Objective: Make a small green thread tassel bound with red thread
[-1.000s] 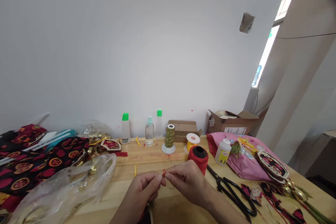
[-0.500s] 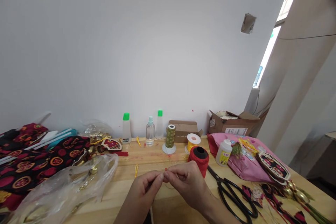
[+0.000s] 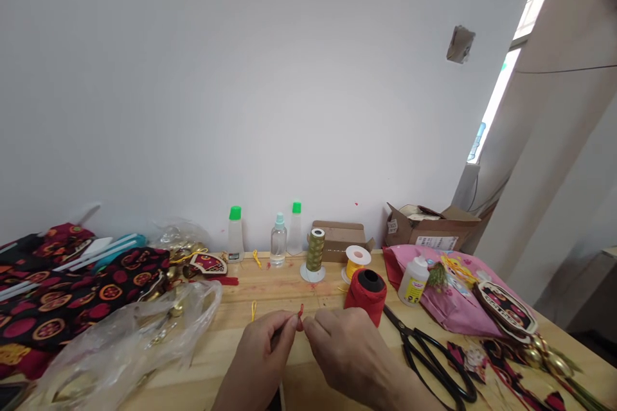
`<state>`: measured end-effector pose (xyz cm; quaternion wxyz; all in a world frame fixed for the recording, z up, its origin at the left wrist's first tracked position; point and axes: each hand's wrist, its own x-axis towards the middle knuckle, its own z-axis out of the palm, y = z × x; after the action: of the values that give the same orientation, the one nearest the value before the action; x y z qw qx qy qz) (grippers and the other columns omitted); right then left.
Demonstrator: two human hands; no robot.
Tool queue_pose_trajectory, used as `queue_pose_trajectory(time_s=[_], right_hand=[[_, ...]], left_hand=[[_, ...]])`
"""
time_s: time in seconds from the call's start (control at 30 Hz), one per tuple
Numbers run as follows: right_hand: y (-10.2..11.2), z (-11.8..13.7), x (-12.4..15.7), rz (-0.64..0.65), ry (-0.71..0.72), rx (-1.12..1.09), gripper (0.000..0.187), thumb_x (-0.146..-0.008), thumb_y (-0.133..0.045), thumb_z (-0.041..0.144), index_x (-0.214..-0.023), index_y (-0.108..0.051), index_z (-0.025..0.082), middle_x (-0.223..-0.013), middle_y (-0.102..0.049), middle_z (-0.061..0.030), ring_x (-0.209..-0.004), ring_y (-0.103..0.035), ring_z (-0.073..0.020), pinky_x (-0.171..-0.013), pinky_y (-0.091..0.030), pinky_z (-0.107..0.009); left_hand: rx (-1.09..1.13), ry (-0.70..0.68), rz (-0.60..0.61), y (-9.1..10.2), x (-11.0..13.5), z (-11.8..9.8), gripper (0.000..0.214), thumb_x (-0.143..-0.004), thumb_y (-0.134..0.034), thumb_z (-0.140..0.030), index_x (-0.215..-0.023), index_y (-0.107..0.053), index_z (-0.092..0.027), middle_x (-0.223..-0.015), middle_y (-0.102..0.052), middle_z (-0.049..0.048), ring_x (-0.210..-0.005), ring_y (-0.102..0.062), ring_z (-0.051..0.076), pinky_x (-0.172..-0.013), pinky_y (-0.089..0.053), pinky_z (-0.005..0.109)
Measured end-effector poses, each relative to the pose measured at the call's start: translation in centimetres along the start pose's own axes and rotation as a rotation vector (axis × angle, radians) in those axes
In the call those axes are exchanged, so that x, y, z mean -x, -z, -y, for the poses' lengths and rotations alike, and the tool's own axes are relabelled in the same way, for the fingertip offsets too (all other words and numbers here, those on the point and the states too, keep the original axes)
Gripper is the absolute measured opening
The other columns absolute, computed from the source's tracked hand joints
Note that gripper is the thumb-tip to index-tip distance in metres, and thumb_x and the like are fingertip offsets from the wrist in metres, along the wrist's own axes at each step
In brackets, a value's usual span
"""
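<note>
Thread (image 3: 300, 319): red, pinched from both sides to steady it.
Left hand (image 3: 263, 350): closed on thread.
Right hand (image 3: 344, 347): gripping it too.
Spool (image 3: 366, 292): upright on bench (image 3: 284, 288), near.

Left hand (image 3: 263, 350), right hand (image 3: 349, 350): fingers (image 3: 288, 329) pinched, tips nearly touching.

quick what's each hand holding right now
Left hand: closed, pinching the small red thread knot.
Right hand: fingers curled beside that knot; hold cannot be told.

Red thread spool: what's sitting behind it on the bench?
Directly behind the red thread spool stands a yellow spool, its lower part covered. Farther back are an olive-gold spool and a cardboard box against the wall. Whether the two nearest spools touch cannot be told.
</note>
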<state>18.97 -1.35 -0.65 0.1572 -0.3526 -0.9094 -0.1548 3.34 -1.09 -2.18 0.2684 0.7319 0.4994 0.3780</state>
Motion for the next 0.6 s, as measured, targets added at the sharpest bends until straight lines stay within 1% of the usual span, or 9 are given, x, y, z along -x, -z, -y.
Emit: queue_pose_trajectory(time_s=[0.1, 0.2, 0.27, 0.33, 0.4, 0.47, 0.5, 0.53, 0.6], right_hand=[[0.8, 0.3, 0.2, 0.023, 0.047, 0.051, 0.012, -0.077, -0.043, 0.010, -0.080, -0.052, 0.017, -0.065, -0.059, -0.0011, -0.048, -0.050, -0.0141, -0.040, -0.021, -0.025], [1.4, -0.5, 0.2, -0.074, -0.008, -0.095, 0.015, -0.076, -0.043, 0.009, -0.074, -0.055, 0.017, -0.061, -0.058, -0.0007, -0.049, -0.050, -0.0130, -0.041, -0.023, -0.024], [1.3, -1.4, 0.0, -0.166, -0.082, -0.327, 0.018, -0.078, -0.044, 0.011, -0.070, -0.059, 0.017, -0.058, -0.058, -0.0005, -0.051, -0.051, -0.0116, -0.044, -0.028, -0.022], [0.9, -2.1, -0.3, -0.230, -0.199, -0.650, 0.017, -0.078, -0.048, 0.016, -0.067, -0.062, 0.015, -0.058, -0.060, -0.0013, -0.054, -0.052, -0.0108, -0.049, -0.034, -0.019], [0.2, -2.3, -0.6, -0.232, -0.335, -0.991, 0.018, -0.077, -0.052, 0.022, -0.066, -0.063, 0.012, -0.058, -0.061, -0.0027, -0.054, -0.053, -0.0109, -0.050, -0.038, -0.018], [-0.8, -2.1, -0.7, -0.190, -0.391, -1.179, 0.022, -0.078, -0.051, 0.025, -0.065, -0.062, 0.012, -0.057, -0.061, -0.0033, -0.052, -0.053, -0.0109, -0.048, -0.039, -0.018], [-1.2, -1.8, -0.7, -0.180, -0.377, -1.167, 0.022, -0.078, -0.049, 0.025, -0.065, -0.062, 0.012, -0.057, -0.061, -0.0028, -0.051, -0.052, -0.0105, -0.047, -0.038, -0.018], [-1.6, -1.6, -0.7, -0.184, -0.339, -1.087, 0.022, -0.079, -0.048, 0.024, -0.065, -0.062, 0.013, -0.056, -0.060, -0.0019, -0.050, -0.051, -0.0099, -0.047, -0.036, -0.018], [-2.1, -1.1, -0.4, -0.222, -0.234, -0.813, 0.022, -0.081, -0.046, 0.020, -0.066, -0.062, 0.015, -0.056, -0.059, -0.0006, -0.050, -0.049, -0.0094, -0.047, -0.032, -0.019]], left_hand=[[-0.068, -0.049, 0.023, -0.2, 0.1, -0.1, 0.031, -0.083, -0.035, -0.031, -0.062, -0.054, -0.017, -0.063, -0.059, 0.0040, -0.062, -0.054, 0.019, -0.060, -0.039, 0.029], [-0.116, -0.120, 0.065, -0.4, 0.5, -0.5, 0.029, -0.083, -0.036, -0.027, -0.062, -0.053, -0.018, -0.064, -0.058, 0.0038, -0.063, -0.054, 0.018, -0.059, -0.038, 0.027], [-0.148, -0.215, 0.107, -0.7, 0.8, -0.7, 0.028, -0.084, -0.034, -0.025, -0.064, -0.053, -0.018, -0.064, -0.057, 0.0032, -0.064, -0.054, 0.016, -0.059, -0.038, 0.025], [-0.154, -0.314, 0.116, -0.8, 1.0, -0.9, 0.028, -0.085, -0.033, -0.024, -0.067, -0.054, -0.018, -0.063, -0.056, 0.0019, -0.061, -0.054, 0.014, -0.057, -0.039, 0.022], [-0.116, -0.357, 0.066, -0.8, 1.1, -0.8, 0.027, -0.086, -0.034, -0.024, -0.069, -0.054, -0.018, -0.063, -0.056, 0.0007, -0.060, -0.054, 0.012, -0.056, -0.039, 0.020], [-0.084, -0.350, 0.009, -0.6, 0.9, -0.5, 0.025, -0.086, -0.035, -0.025, -0.071, -0.055, -0.018, -0.064, -0.057, 0.0004, -0.062, -0.055, 0.012, -0.058, -0.040, 0.019], [-0.085, -0.331, -0.008, -0.4, 0.7, -0.3, 0.025, -0.086, -0.036, -0.026, -0.071, -0.055, -0.018, -0.065, -0.058, 0.0006, -0.062, -0.055, 0.012, -0.058, -0.040, 0.020], [-0.096, -0.306, -0.018, -0.2, 0.5, -0.1, 0.026, -0.086, -0.036, -0.027, -0.070, -0.055, -0.018, -0.065, -0.058, 0.0009, -0.063, -0.055, 0.013, -0.059, -0.041, 0.021], [-0.134, -0.236, -0.030, 0.1, 0.2, 0.3, 0.028, -0.086, -0.036, -0.028, -0.067, -0.055, -0.018, -0.064, -0.059, 0.0012, -0.062, -0.056, 0.013, -0.058, -0.041, 0.022]])
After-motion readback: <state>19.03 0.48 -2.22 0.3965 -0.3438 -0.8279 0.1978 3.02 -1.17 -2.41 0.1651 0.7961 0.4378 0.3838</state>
